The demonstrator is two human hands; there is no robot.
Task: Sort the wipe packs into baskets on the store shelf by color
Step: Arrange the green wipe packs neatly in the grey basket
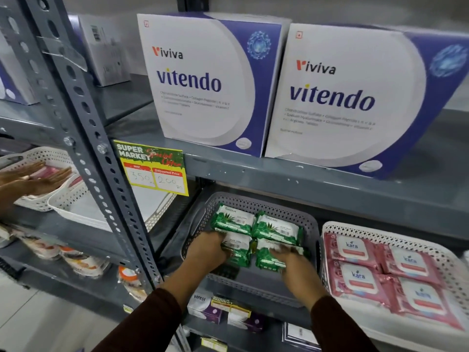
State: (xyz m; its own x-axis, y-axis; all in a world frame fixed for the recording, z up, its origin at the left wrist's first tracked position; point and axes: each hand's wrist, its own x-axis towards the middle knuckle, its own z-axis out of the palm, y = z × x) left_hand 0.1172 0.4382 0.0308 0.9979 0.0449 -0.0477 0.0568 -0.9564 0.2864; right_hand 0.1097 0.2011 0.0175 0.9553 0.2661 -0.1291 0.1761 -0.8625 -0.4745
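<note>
Grey basket (266, 201) sits on the middle shelf (355, 196) and holds four green wipe packs (276, 228) laid flat in a two-by-two block. Left hand (208, 252) lies on the near-left green pack, fingers curled over its edge and gripping it. Right hand (291, 260) covers the near-right green pack, fingers spread flat on top; whether it grips cannot be told. Both far packs lie untouched. White basket (446, 252), just beside the grey one on the right, holds four pink wipe packs (357, 278) (brand reads "kara"), also two by two. Upper shelf carries two white-and-blue boxes (203, 82). A yellow price tag (152, 168) hangs from the shelf edge. At far left another person's hands (33, 177) rest over a further white basket (50, 153) with pink contents
</note>
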